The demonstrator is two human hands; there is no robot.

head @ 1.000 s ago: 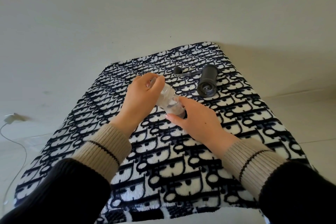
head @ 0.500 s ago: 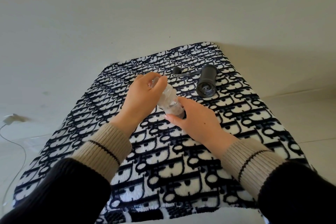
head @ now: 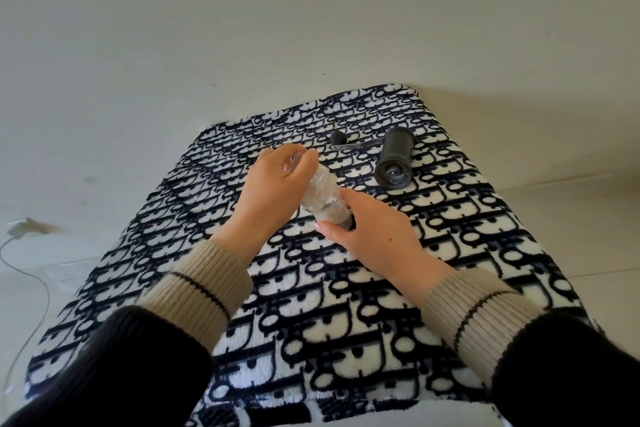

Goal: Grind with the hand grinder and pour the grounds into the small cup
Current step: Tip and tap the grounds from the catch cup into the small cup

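Left hand (head: 273, 184) — fingers (head: 294, 152) curled over the upper end of a clear plastic container (head: 320, 194), thumb across its near side; the container is tilted, its top leaning away under these fingers and its lower end pointing toward the right hand. Right hand (head: 375, 232) — thumb (head: 329, 227) and forefinger (head: 353, 196) wrapped around the lower end of the same container, where a dark rim shows between them; what that end meets is hidden by the fingers, so the small cup cannot be made out with certainty. Both hands thus grip the one container, just above the patterned black-and-white cloth (head: 346, 305) covering the tabletop. Beyond the right fingers and well apart from them lies the hand grinder (head: 394, 158), a dark cylinder on its side with its open end facing the viewer. Its crank handle (head: 349, 144), with a round knob at the far left, lies flat just beyond the left fingers, untouched.
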